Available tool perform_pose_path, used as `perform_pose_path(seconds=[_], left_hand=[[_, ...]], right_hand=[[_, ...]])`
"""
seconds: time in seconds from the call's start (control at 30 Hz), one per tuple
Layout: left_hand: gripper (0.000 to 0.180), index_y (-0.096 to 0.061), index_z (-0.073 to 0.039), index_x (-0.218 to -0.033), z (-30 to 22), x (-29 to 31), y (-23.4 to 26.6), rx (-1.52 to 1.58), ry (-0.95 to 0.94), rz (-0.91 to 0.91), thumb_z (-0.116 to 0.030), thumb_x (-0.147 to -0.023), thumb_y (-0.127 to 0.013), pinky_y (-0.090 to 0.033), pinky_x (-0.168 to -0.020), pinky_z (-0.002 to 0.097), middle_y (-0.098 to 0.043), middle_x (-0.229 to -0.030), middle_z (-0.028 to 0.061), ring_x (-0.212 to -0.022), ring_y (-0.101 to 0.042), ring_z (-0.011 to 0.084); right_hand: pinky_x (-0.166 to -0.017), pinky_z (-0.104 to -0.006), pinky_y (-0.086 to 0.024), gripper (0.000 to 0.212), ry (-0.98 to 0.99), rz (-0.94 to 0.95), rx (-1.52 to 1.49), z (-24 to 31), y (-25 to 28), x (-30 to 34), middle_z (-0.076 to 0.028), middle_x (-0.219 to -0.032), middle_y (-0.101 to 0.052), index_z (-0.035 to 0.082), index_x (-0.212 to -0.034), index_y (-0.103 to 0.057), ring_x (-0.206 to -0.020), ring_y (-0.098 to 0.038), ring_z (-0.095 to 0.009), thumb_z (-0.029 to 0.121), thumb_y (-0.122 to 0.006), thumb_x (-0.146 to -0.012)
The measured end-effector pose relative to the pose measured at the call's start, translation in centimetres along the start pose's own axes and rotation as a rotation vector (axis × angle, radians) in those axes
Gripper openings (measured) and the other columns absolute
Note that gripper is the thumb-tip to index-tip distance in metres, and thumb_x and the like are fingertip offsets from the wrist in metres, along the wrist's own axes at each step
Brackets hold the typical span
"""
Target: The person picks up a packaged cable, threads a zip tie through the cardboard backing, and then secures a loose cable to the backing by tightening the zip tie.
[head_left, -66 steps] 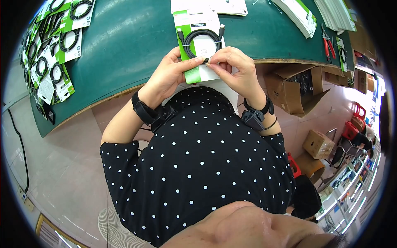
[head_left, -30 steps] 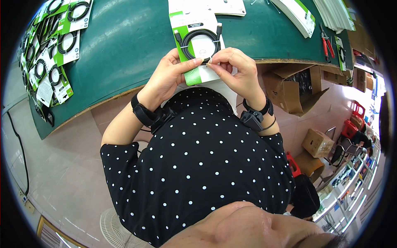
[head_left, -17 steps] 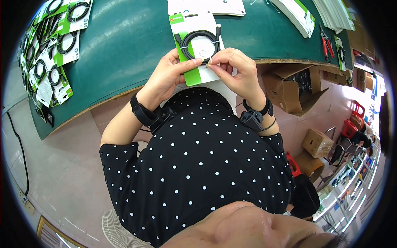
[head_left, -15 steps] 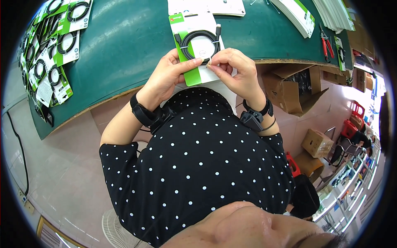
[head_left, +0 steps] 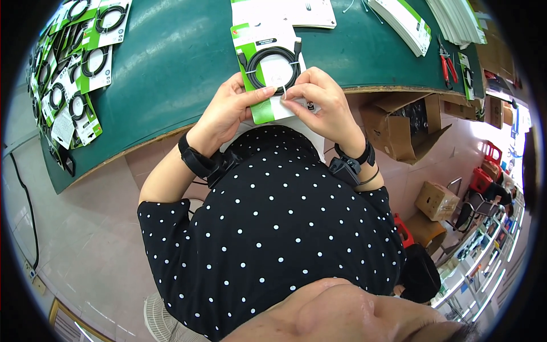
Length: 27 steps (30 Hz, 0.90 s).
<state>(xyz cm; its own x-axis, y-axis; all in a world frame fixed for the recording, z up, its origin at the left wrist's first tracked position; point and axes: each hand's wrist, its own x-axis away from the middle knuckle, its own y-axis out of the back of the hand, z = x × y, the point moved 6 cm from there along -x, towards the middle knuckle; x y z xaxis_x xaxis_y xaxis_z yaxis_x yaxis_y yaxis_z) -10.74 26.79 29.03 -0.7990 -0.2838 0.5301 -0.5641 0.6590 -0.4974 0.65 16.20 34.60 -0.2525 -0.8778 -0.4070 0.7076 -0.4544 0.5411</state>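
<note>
A white and green packaging card (head_left: 264, 112) stands at the table's near edge, with a coiled black cable (head_left: 272, 52) on its front. The cable's two plug ends point up at the coil's upper left and right, and pale ties cross its sides. My left hand (head_left: 227, 109) grips the card's lower left, thumb laid on the front below the coil. At the coil's bottom, my right hand (head_left: 326, 107) pinches a thin white cable tie (head_left: 284, 90) between thumb and forefinger. The card's back and the left fingers behind it are hidden.
Carded black cables (head_left: 94, 61) lie heaped at the table's left. Flat cards (head_left: 316, 13) sit behind my hands, with a fanned card stack (head_left: 401, 24) farther right. Red-handled pliers (head_left: 447, 64) lie near the right edge. An open cardboard box (head_left: 393, 126) stands below the table.
The card and both hands have come slightly nearer to me. My right fingers have shifted a little left and down, still pinching the white tie.
</note>
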Motion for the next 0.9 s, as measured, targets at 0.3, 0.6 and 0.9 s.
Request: perform_pose_path(seconds=[0.3, 0.6, 0.9], left_hand=[[0.039, -0.048, -0.002, -0.117, -1.5, -0.1, 0.3, -0.049, -0.079, 0.011, -0.009, -0.084, -0.068, -0.057, -0.079, 0.0338, -0.061, -0.110, 0.0097, -0.097, -0.064, 0.0180], [0.036, -0.048, -0.003, -0.118, -3.4, 0.0, -0.1, 0.109, -0.064, 0.071, -0.008, -0.086, -0.066, -0.054, -0.088, 0.0354, -0.060, -0.115, 0.0101, -0.103, -0.062, 0.0193], [0.037, -0.047, -0.003, -0.120, -4.1, -0.1, -0.2, 0.155, -0.016, 0.121, -0.008, -0.088, -0.063, -0.052, -0.091, 0.0362, -0.058, -0.117, 0.0099, -0.106, -0.060, 0.0196]], right_hand=[[-0.060, -0.0279, -0.044, 0.014, 0.122, -0.007, 0.169, 0.7, 0.0, -0.9, -0.005, -0.079, -0.055, 0.004, -0.085, -0.066, -0.070, -0.053, -0.018, 0.002, -0.072, -0.073], [-0.077, -0.0269, -0.049, 0.025, -0.297, -0.159, -0.541, -3.5, 0.2, -0.5, -0.007, -0.095, -0.062, -0.003, -0.102, -0.063, -0.088, -0.060, -0.014, -0.001, -0.067, -0.078], [-0.075, -0.0288, -0.051, 0.026, -0.215, -0.066, -0.461, -3.0, -1.0, -1.4, -0.011, -0.098, -0.065, -0.002, -0.099, -0.064, -0.085, -0.065, -0.021, 0.000, -0.068, -0.073]])
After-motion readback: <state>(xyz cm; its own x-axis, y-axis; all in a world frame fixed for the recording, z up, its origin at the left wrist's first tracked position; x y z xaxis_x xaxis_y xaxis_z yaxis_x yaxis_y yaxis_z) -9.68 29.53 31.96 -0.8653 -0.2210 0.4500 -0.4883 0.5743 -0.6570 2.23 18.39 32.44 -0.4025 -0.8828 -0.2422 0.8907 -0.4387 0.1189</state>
